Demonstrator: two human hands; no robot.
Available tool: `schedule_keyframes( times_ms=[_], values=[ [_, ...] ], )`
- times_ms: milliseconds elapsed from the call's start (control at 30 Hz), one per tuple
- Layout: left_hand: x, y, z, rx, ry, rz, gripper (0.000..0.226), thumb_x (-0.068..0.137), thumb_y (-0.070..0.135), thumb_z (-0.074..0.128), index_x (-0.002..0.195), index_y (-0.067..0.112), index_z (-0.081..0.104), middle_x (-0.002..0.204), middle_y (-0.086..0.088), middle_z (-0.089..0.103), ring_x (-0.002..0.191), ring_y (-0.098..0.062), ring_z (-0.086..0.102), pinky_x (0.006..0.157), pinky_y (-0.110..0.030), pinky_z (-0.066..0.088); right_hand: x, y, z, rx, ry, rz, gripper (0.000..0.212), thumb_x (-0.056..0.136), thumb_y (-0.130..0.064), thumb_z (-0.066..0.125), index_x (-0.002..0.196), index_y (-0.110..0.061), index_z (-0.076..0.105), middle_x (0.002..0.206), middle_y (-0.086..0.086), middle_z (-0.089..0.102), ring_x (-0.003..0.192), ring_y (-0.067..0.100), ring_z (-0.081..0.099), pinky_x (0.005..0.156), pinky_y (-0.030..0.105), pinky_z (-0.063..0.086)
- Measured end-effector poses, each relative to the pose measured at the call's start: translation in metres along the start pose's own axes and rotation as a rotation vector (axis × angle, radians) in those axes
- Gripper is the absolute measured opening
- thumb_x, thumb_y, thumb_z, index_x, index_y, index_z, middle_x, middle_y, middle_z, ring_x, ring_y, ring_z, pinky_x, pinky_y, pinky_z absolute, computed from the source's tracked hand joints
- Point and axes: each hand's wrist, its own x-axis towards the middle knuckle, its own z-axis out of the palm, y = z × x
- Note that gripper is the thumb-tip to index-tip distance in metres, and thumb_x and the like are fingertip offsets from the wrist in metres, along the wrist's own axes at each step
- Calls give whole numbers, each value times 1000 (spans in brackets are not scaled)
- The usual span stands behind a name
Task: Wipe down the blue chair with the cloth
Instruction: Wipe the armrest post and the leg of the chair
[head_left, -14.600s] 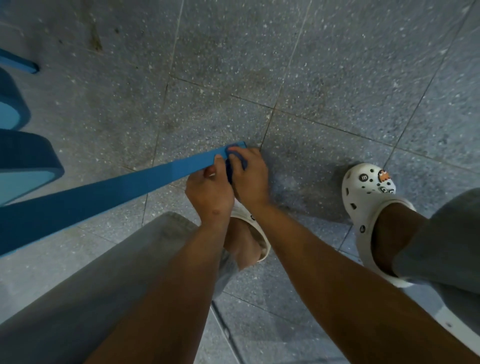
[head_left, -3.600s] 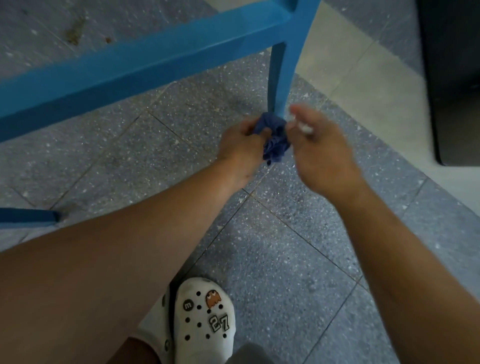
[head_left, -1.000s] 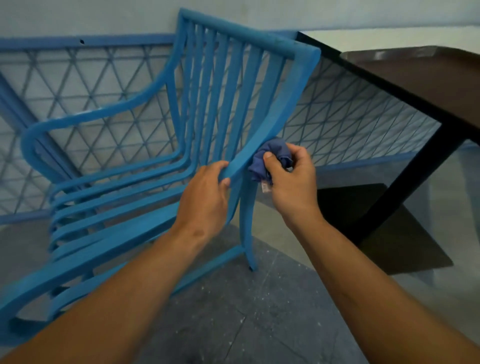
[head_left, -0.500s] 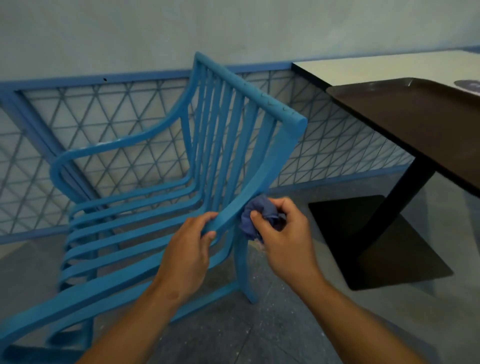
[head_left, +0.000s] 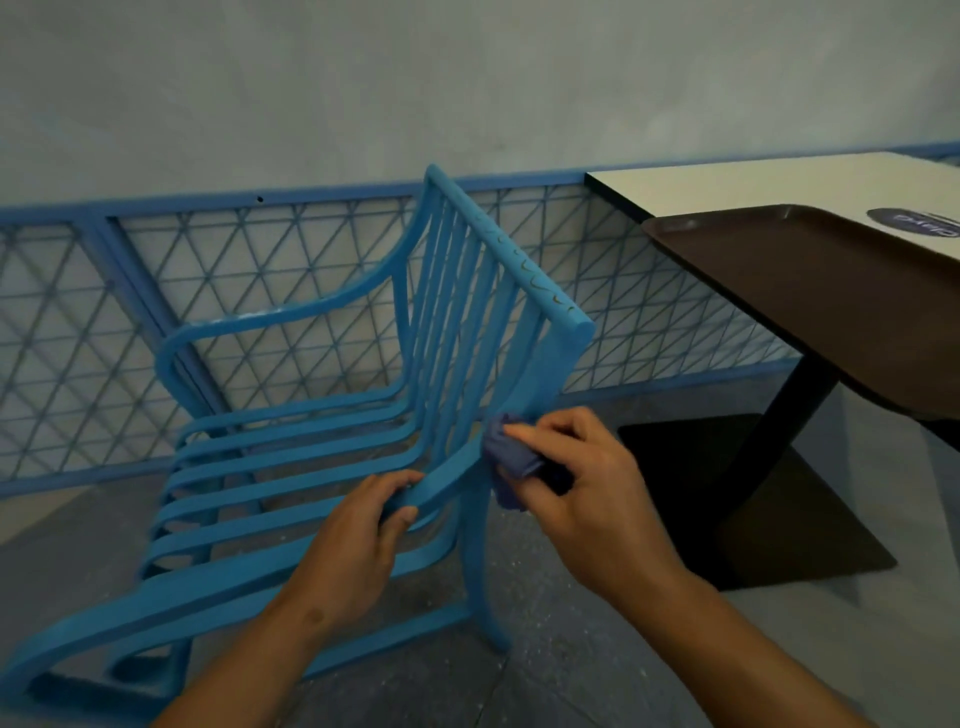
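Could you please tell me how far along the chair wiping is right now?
Done: cannot tell; no wiped part looks different. In hand: the right hand presses the cloth against the blue chair near its armrest, which the left hand grips. Left: unclear.

The left hand (head_left: 358, 540) grips the near armrest of the blue chair (head_left: 291, 457) while the right hand (head_left: 582, 488) presses a bunched bluish cloth (head_left: 506, 457) against its rear upright, beside a bench (head_left: 727, 187) carrying a brown tray (head_left: 810, 291).
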Motion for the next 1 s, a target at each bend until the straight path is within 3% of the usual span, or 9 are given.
schedule_keyframes(
  times_ms=[100, 233, 367, 467, 533, 600, 733, 900, 1000],
  values=[
    [-10, -4, -9, -35, -57, -41, 28, 99, 29, 61, 123, 43, 56, 119, 28, 60, 109, 10, 56, 96, -23, 50, -2, -11, -42, 122, 146, 25, 34, 90, -34, 66, 124, -26, 71, 108, -5, 57, 99, 10, 62, 78, 20, 54],
    [-17, 5, -5, -84, 5, -80, 23, 96, 43, 61, 118, 40, 64, 110, 27, 66, 105, 9, 60, 93, -27, 53, 18, -20, -86, 29, 252, -16, 35, 91, -21, 65, 126, -14, 68, 112, 3, 58, 102, -2, 57, 84, 7, 44],
    [0, 45, 10, -142, 71, 6, 31, 94, 55, 51, 114, 36, 65, 107, 23, 66, 104, 7, 60, 90, -22, 51, 37, -25, -78, -22, 110, -86, 34, 92, -23, 71, 126, -20, 70, 122, -2, 57, 111, 3, 58, 90, 9, 44],
    [24, 84, 17, -222, 83, 75, 36, 95, 56, 46, 113, 32, 66, 101, 21, 66, 97, 7, 61, 81, -12, 46, 44, -26, -65, -104, 62, -105, 35, 92, -32, 70, 127, -26, 70, 123, -10, 55, 110, 5, 58, 92, 24, 52],
    [40, 103, 22, -293, 69, 107, 30, 101, 48, 47, 98, 26, 68, 80, 18, 63, 75, 1, 59, 66, -15, 43, 56, -30, -63, -172, 57, -92, 27, 94, -32, 67, 120, -28, 72, 114, -9, 55, 101, 7, 59, 84, 34, 54],
    [53, 114, 28, -405, 46, 100, 43, 105, 45, 44, 78, 16, 58, 64, 10, 46, 58, -7, 43, 56, -25, 34, 71, -36, -65, -218, 14, -57, 16, 95, -34, 62, 107, -32, 73, 100, -9, 53, 89, 8, 56, 76, 35, 50],
    [64, 114, 41, -480, 82, 31, 57, 106, 47, 41, 76, -1, 45, 66, -7, 37, 59, -16, 36, 56, -39, 29, 90, -41, -71, -269, -50, 22, 25, 96, -39, 58, 72, -41, 56, 87, -7, 51, 84, 10, 54, 70, 32, 42],
    [65, 110, 45, -467, 82, 2, 61, 99, 58, 40, 72, 3, 41, 65, -5, 38, 59, -19, 38, 56, -50, 35, 89, -51, -90, -351, -165, 47, 20, 95, -30, 57, 76, -27, 62, 75, -6, 56, 67, 8, 56, 57, 24, 40],
    [67, 110, 43, -497, 30, -11, 60, 101, 56, 42, 71, 3, 38, 67, -8, 36, 61, -21, 37, 55, -40, 37, 115, -56, -98, -358, -274, 126, 22, 93, -28, 62, 72, -23, 67, 59, -5, 61, 50, 3, 57, 42, 15, 39]
  ],
)
